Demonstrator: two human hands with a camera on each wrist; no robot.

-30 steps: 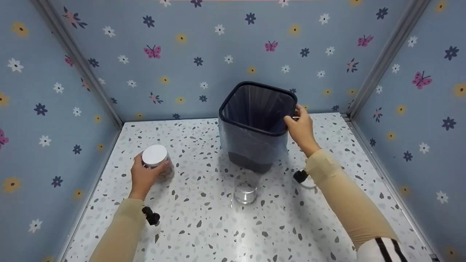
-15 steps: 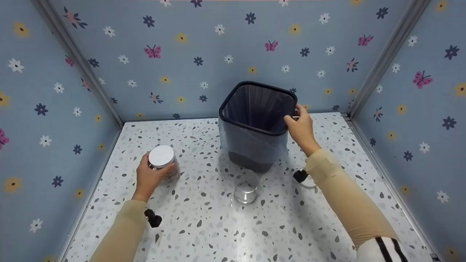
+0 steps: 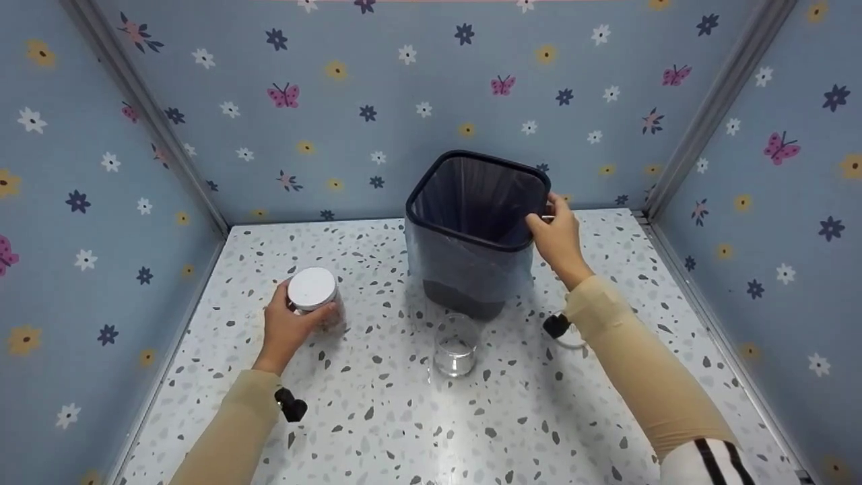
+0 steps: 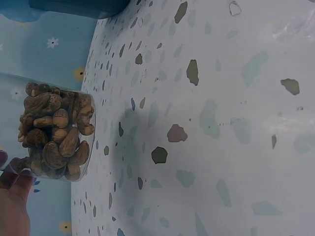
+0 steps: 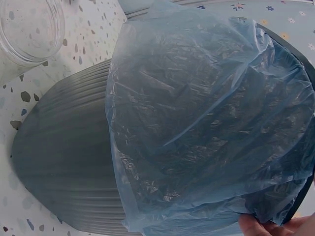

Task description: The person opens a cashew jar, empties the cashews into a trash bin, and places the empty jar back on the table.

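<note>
Clear plastic or glass forms the wall of a cylindrical jar (image 3: 333, 322), filled with brown-skinned nuts (image 4: 59, 130) and capped by a round white lid (image 3: 312, 287). It is near the left edge of the white, speckled tabletop (image 3: 390, 431), about midway between the far and near edges, lid uppermost; whether its base touches the surface I cannot tell. The left hand (image 3: 288, 330) grips it from the left, fingers and thumb curved around the upper wall just beneath the lid and spread as wide as the jar.

By the far edge, right of the middle, a tall grey bin (image 3: 465, 300) with a black rim (image 3: 465, 237) stands upright, lined with a translucent blue plastic bag (image 5: 197, 118) folded down outside. The right hand (image 3: 559, 236) pinches the rim at its right corner, thumb inward, fingers closed over bag and edge.

Just in front of the bin, near the tabletop's centre, stands a clear round glass (image 3: 455, 347). Towards the right edge lies a clear circular object (image 3: 572, 345), partly hidden by the right wrist's small black camera (image 3: 557, 325) and beige sleeve (image 3: 646, 370).
</note>
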